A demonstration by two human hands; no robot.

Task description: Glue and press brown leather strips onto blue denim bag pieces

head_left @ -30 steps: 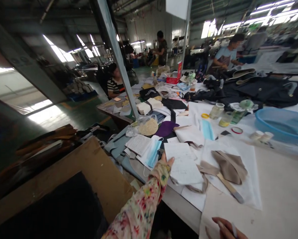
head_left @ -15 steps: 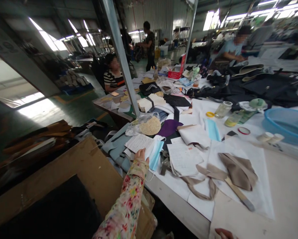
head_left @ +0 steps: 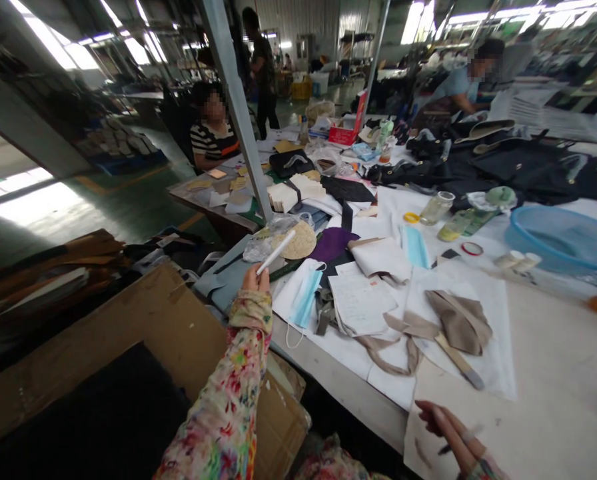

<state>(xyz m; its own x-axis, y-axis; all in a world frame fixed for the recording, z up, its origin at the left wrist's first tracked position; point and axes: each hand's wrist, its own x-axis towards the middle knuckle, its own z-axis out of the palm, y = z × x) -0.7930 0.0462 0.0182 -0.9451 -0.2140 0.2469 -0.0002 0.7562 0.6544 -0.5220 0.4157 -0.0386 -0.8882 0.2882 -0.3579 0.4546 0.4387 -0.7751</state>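
Observation:
My left hand (head_left: 256, 279) is closed on some paper (head_left: 276, 252), raised off the table's left edge and seen almost edge-on as a thin white strip. Just right of it lies a blue face mask (head_left: 306, 297) with white ear loops. My right hand (head_left: 451, 430) is low at the right, above a beige sheet (head_left: 436, 393). A slim pen (head_left: 471, 433) with a dark tip sits between its fingers, partly hidden and slightly blurred. Handwritten sheets (head_left: 361, 303) and brown fabric pieces (head_left: 461, 320) lie between the two hands.
A metal post (head_left: 236, 110) rises at the table's left side. A cardboard box (head_left: 143, 320) stands below my left arm. Glass jars (head_left: 437, 208) and a blue basin (head_left: 568, 230) are at the right. A seated co-worker (head_left: 212, 133) is across the table.
My left hand has picked the paper up from beside the mask and tilted it edge-on, moving left. My right hand has come further into view. The view has shifted slightly.

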